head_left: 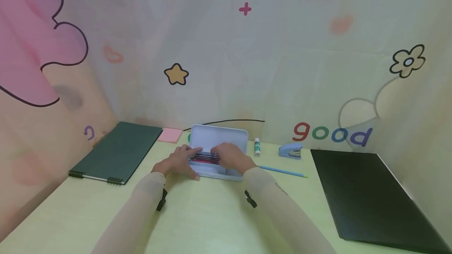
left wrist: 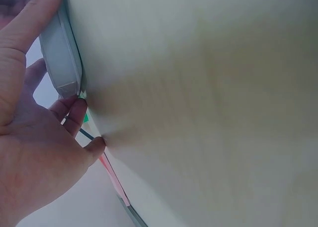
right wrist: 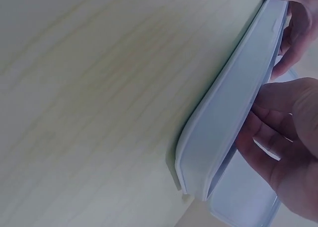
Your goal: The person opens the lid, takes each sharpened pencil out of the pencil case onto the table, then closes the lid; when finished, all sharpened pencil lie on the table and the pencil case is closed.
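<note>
Both hands (head_left: 212, 160) on pencil case (head_left: 226, 136)

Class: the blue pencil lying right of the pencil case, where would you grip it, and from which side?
Pinch the blue pencil mid-shaft from above, probably. It lies flat on the desk, apart from the pencil case and black folder, so its long sides are free.

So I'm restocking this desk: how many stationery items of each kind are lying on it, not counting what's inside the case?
Spiral notebook: 1
Pink sticky-note pad: 1
Pencil case, open: 1
Glue stick: 1
Blue stapler: 1
Blue pencil: 1
Black folder: 1
Total: 7
</note>
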{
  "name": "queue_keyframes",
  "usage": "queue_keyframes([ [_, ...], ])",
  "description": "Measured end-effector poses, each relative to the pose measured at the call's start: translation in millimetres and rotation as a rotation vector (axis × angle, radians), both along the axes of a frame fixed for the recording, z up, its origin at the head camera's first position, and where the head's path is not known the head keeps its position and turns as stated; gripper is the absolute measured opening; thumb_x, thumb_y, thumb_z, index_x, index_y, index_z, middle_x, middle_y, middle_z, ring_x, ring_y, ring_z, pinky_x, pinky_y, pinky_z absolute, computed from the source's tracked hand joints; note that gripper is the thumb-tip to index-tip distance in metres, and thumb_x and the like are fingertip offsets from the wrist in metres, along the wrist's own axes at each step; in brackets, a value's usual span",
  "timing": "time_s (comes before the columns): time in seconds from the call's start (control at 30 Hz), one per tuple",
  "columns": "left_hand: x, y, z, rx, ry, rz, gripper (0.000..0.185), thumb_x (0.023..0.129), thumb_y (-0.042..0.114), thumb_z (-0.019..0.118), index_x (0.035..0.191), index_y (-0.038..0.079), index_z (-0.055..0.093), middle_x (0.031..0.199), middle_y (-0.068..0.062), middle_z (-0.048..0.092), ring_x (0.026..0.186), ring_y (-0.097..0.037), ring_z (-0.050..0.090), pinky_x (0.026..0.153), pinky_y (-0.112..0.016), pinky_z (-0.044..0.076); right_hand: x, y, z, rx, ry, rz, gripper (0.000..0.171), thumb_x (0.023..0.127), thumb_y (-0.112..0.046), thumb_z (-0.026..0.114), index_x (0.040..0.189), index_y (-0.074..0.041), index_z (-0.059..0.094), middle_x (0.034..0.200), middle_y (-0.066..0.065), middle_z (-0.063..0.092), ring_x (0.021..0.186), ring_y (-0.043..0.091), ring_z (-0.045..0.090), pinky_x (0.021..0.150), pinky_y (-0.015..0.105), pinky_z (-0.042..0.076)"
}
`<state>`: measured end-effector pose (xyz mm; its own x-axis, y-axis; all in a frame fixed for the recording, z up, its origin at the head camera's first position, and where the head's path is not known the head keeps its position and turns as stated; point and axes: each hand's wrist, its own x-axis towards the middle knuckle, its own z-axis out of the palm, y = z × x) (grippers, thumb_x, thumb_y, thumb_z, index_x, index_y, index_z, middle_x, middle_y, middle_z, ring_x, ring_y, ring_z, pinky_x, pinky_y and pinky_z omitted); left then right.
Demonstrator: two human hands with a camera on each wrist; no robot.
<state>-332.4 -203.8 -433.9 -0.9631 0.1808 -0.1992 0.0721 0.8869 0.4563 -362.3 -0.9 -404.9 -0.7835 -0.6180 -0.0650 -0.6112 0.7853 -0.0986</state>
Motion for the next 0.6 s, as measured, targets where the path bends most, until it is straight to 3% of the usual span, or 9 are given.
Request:
queue_keyframes([
  [0.27,2.3,-0.2,-1.3,0.008,0.013,-0.003,0.101,0.069,0.042,0.091,0.154,0.031,0.038,0.149,-0.015,0.038,0.131,-0.034,0.038,0.108,-0.060,0.040,-3.4,-0.2,-3.7,0.022,-0.058,0.037,0.040,0.095,-0.004,0.062,0.132,-0.019,0.066,0.126,0.000,0.069,0.110,0.017,0.061,0.108,0.038,0.046],
  [0.6,1.2,-0.2,-0.4,0.002,0.015,0.009,0.101,0.069,0.043,0.091,0.154,0.034,0.037,0.150,-0.014,0.037,0.131,-0.033,0.038,0.108,-0.059,0.041,-7.2,3.9,-1.6,0.057,-0.004,0.094,0.032,0.095,-0.005,0.063,0.123,-0.018,0.070,0.113,-0.003,0.072,0.100,0.015,0.063,0.102,0.036,0.050],
])
